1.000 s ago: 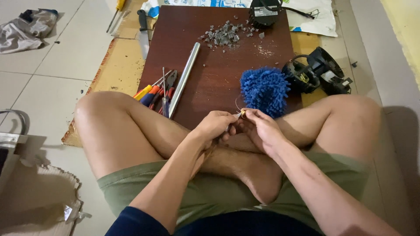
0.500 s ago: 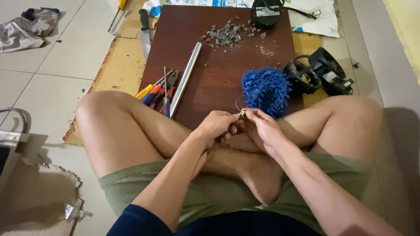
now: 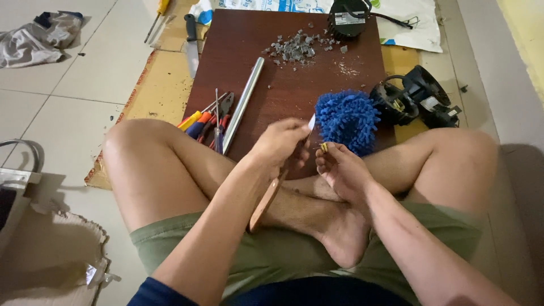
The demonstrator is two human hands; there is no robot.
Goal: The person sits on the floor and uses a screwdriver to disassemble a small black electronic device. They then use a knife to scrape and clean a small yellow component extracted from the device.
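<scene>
1. Far left, a crumpled grey cloth (image 3: pixel 39 42) lies on the pale floor tiles, well apart from the person, with bare tile between it and the work.
2. A sheet of brown cardboard (image 3: pixel 161 85) sits under a dark wooden board (image 3: pixel 272 79); a knife with a black handle (image 3: pixel 191 42) lies along the board's left edge, half off it.
3. At the board's near-left corner, a bunch of screwdrivers and pliers (image 3: pixel 207 119) lies just above the left knee, and a long metal tube (image 3: pixel 243 102) lies slanted beside them.
4. The middle of the board is bare; a small heap of grey scraps (image 3: pixel 294 48) lies near its far edge.
5. The left hand (image 3: pixel 280 144) hangs over the board's near edge, fingers curled tight round a knife with a wooden handle (image 3: pixel 266 198); the handle slants down toward the lap, and the pale blade tip shows above the knuckles.
6. The right hand (image 3: pixel 343 170) is just beside it, not touching, fingertips pinched narrow on a small yellowish piece (image 3: pixel 323 147); I cannot tell what it is.
7. A blue shaggy mop head (image 3: pixel 347 119) sits at the board's right edge, right behind that hand.
8. Off the right edge stand black motor parts (image 3: pixel 416 99), close to the right knee, leaving little room there.
</scene>
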